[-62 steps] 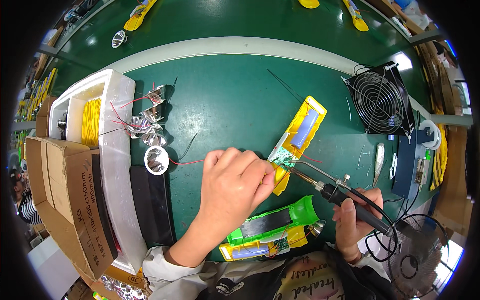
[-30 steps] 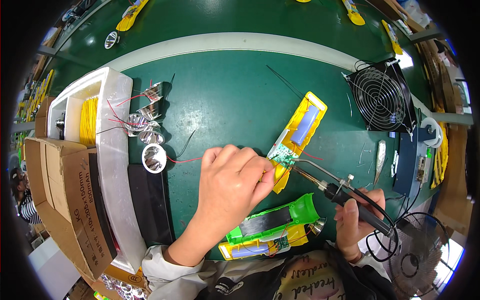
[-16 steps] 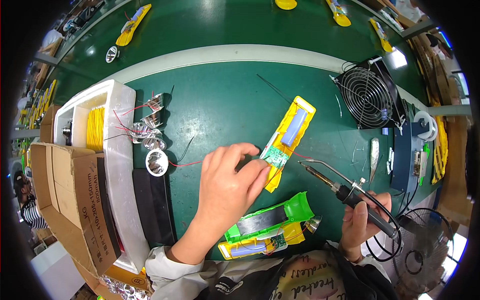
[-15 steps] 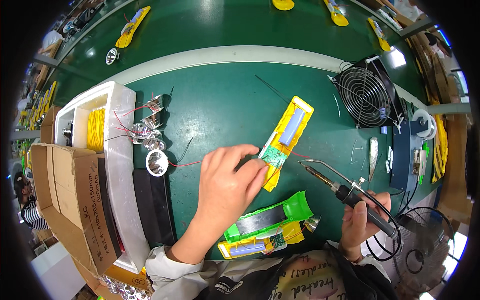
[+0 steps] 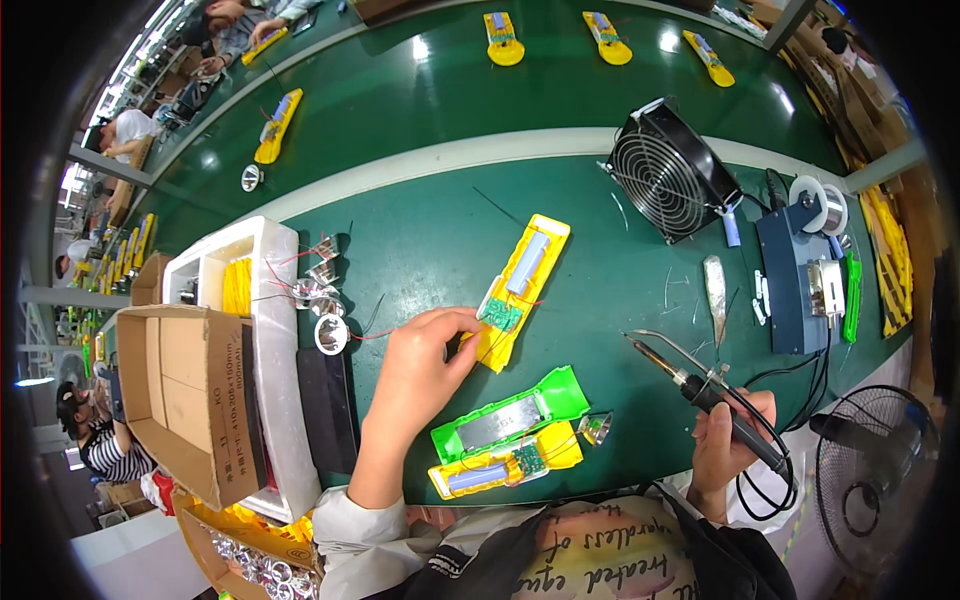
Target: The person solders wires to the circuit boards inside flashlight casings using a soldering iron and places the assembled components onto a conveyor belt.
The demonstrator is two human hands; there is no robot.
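Fingertips of my left hand (image 5: 420,362) are bent together at the edge of a yellow plastic lamp housing (image 5: 493,352), beside its green circuit board (image 5: 502,316). A blue cylindrical battery (image 5: 528,262) lies in the housing's upper part, and thin wires stick out of it. Any wire between my fingertips is too small to make out. My right hand (image 5: 733,440) is wrapped round the handle of a soldering iron (image 5: 705,392) with a thin metal tube along it. Its tip is apart from the housing, to the right.
A green housing (image 5: 505,424) and another yellow housing (image 5: 478,479) lie in front of me. Shiny reflectors (image 5: 331,334), a foam box (image 5: 282,350) and a carton (image 5: 195,400) sit left. A black fan (image 5: 665,185), tweezers (image 5: 715,290) and a blue solder-feeding unit (image 5: 785,280) stand right.
The whole view has shifted, showing more of the far bench. My left hand has drawn back slightly toward the housing's lower left edge. The iron's tip is farther from the housing.
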